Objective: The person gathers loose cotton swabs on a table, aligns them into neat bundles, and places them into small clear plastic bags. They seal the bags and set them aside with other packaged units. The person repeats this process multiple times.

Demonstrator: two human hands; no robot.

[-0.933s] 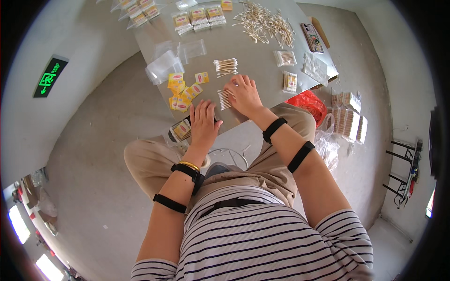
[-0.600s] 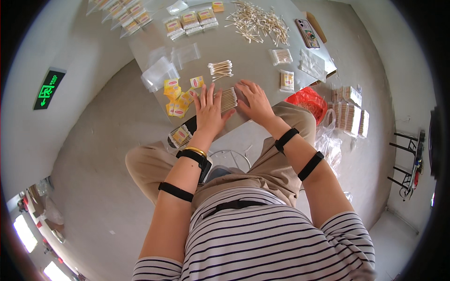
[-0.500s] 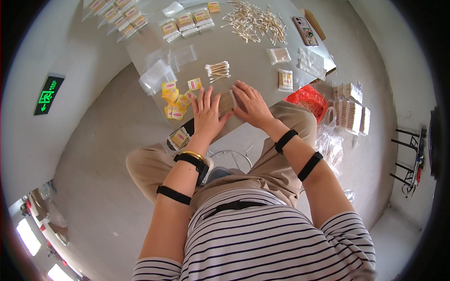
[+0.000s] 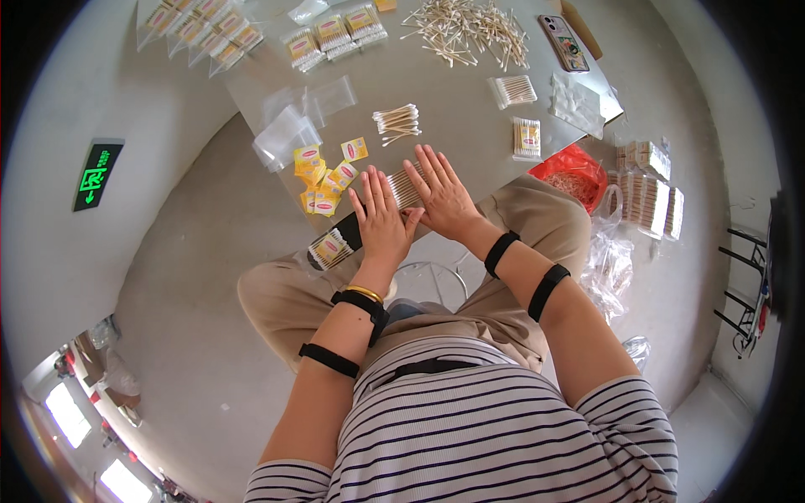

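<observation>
Lying side by side on the grey table (image 4: 453,101), a row of swabs (image 4: 404,189) occupies the gap between the two hands, near the table's front edge. The left hand (image 4: 384,228) is open, fingers extended, at the left side of the row. The right hand (image 4: 447,199) is likewise open and flat, covering the right side. Neither hand is curled around anything; from where I stand, I cannot tell how firmly they press.

Just beyond the row is a loose bundle (image 4: 397,123) of swabs. Left of it are scattered yellow cards (image 4: 324,181) and, farther out, flat clear bags (image 4: 287,138). A labelled pack (image 4: 330,249) lies on a black pad (image 4: 349,231) beside the left hand.

Toward the right edge sit a plain pack (image 4: 514,90) and, nearer the person, a second labelled pack (image 4: 527,138). At the far side, a swab pile (image 4: 470,32) spreads between filled packs (image 4: 334,35) and a phone (image 4: 563,44). Below the table's right edge is a red bag (image 4: 591,178).
</observation>
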